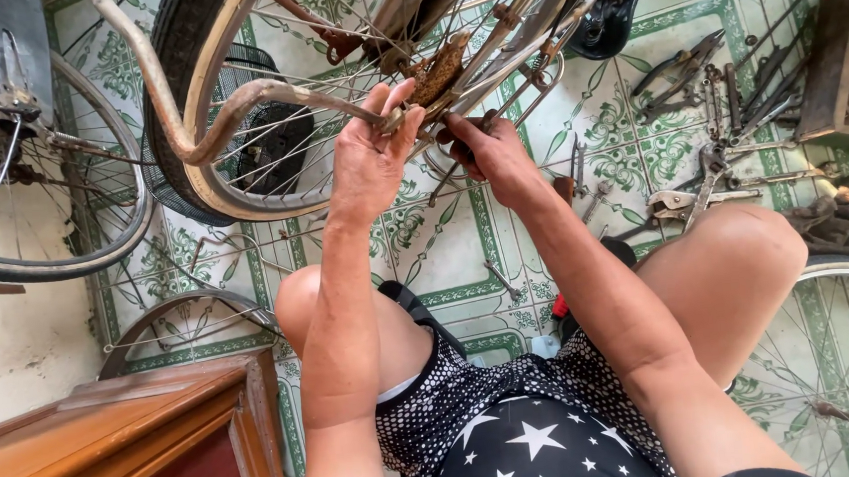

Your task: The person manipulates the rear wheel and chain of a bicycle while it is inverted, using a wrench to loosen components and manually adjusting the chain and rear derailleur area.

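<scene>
Closest in, above bare knees and star-printed shorts, both forearms reaching up and away toward an upturned bicycle. Left hand (367,163) pinched by thumb and fingertips on the end of a rusty curved stay (236,107), seemingly to hold that end steady against the axle. Right hand (494,154) just beside it, fingers curled shut around something small and dark at the same spot; hard to tell what exactly. Hands near each other but not touching, both at the middle of the rear wheel (171,97). Just past the fingertips, a rusty hub (438,68), brown and crusted, ringed by thin spokes, sitting between the frame tubes; tyre black and worn, rim dull cream. Down on the green-patterned tiled floor (466,265), a loose mudguard (181,320) by the left knee and a wooden cabinet (111,450) at the near corner. Farther off to the right, pliers (686,200) and other metal tools (704,99) spread out within arm's reach, probably for quick picking, beside a wooden toolbox (840,60). Farthest, a black saddle (618,11) resting low against the floor, bearing the inverted frame.
</scene>
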